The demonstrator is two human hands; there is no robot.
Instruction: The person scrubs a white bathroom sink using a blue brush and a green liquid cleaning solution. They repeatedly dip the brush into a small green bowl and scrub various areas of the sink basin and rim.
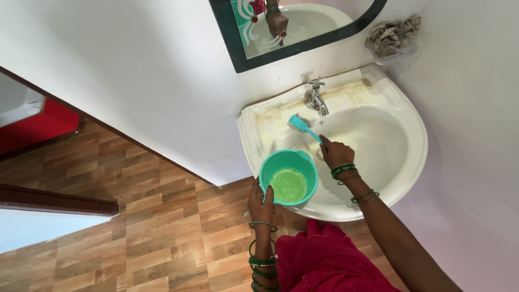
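- At the back left of the white ceramic wall-mounted sink (411,146), just below the chrome tap (316,97), the bristle head of a teal plastic long-handled brush (303,127) is pressed against the stained basin wall.
- The brush handle is gripped by the right hand (336,154), fingers wrapped fully round its end.
- A round teal plastic mug holding frothy green liquid (288,178) is held over the sink's front left rim by the left hand (260,203), thumb over the lip and fingers closed underneath.
- The mug is judged at risk of tipping: it looks only lightly pinched at one edge, partly beyond the rim, so liquid could spill onto the wood-pattern floor (162,227).
- Brisk scrubbing could flick dirty water onto the white wall (162,81) and the dark-framed mirror (303,32).
- The left fingers under the mug are hidden, the drain is covered by the right hand, and the crumpled cloth (392,37) at the wall is hard to make out.
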